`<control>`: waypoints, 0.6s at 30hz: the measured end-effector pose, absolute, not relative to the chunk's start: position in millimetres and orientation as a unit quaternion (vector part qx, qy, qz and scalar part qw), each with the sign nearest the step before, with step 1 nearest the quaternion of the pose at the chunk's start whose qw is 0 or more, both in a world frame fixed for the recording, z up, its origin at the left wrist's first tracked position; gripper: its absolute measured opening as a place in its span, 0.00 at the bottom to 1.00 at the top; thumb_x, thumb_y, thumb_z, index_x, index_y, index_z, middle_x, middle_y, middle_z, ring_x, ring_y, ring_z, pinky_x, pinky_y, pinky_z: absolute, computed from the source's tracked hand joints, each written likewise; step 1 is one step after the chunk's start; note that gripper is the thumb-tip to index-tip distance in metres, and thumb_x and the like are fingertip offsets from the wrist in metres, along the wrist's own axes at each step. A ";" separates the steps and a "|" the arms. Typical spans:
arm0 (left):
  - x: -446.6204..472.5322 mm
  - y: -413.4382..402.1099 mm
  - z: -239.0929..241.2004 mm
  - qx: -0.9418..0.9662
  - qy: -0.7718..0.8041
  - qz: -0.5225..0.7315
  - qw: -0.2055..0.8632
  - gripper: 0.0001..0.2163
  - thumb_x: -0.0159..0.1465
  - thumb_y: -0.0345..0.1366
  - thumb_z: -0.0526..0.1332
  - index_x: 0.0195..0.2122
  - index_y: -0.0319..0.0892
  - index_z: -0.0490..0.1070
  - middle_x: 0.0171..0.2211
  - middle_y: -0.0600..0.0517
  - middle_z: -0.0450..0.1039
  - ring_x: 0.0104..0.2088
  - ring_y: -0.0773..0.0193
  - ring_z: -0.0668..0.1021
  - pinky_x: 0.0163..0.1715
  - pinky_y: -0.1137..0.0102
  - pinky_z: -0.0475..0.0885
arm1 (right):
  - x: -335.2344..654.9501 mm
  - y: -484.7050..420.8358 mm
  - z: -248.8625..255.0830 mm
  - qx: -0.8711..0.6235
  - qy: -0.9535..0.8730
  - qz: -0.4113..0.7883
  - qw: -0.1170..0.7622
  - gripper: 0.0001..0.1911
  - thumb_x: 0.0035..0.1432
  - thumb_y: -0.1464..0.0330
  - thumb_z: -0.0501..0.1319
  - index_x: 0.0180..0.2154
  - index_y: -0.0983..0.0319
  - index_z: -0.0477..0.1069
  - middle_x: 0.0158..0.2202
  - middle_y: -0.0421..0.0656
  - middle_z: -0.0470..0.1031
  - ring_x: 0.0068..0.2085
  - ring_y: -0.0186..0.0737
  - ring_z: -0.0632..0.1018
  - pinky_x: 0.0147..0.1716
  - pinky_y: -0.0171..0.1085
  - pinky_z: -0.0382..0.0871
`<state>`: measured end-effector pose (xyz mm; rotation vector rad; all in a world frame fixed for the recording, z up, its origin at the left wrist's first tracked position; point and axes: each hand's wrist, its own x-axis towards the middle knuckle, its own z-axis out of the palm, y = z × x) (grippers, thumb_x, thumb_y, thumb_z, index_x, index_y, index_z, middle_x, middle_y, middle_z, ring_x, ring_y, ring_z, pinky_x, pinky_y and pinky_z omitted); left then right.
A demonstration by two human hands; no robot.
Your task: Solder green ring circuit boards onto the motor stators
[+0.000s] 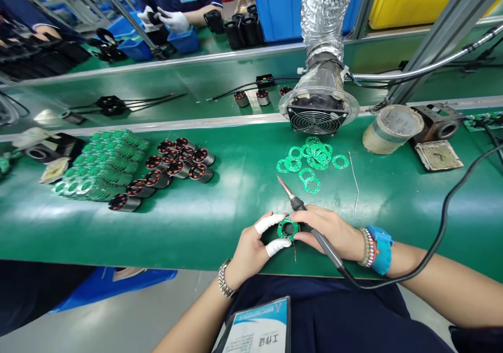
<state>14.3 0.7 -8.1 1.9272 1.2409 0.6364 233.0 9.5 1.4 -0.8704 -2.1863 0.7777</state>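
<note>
Near the bench's front edge, my left hand (251, 243), with white finger cots on thumb and forefinger, pinches a motor stator topped by a green ring-shaped circuit board (282, 234). A thin copper-coloured wire (295, 253) trails below it. My right hand (334, 232) steadies the same board from the right with its fingertips. That hand also carries a soldering iron (327, 248), its tip pointing up and left, away from the board. Loose green ring boards (312, 185) lie scattered beyond my hands. The stator's body is mostly hidden under the board and fingers.
Copper-wound stators (178, 169) stand grouped at left beside stacked ring boards (113, 159). A fume-extractor fan (317, 120) hangs ahead. Solder wire (354, 180), a round pot (389, 130) and a sponge tray (439, 155) lie right. The iron's cord (442, 227) crosses my right forearm. A gloved co-worker (175, 20) sits opposite.
</note>
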 end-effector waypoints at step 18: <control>4.6 -1.9 -1.1 0.775 0.442 0.263 0.366 0.31 0.49 0.42 0.69 0.53 0.38 0.62 0.51 0.39 0.67 0.52 0.51 0.70 0.52 0.55 0.66 | 229.8 8.6 15.6 -0.315 -0.854 0.287 0.299 0.22 0.56 0.66 0.61 0.51 0.62 0.59 0.47 0.50 0.70 0.50 0.45 0.71 0.48 0.46 0.70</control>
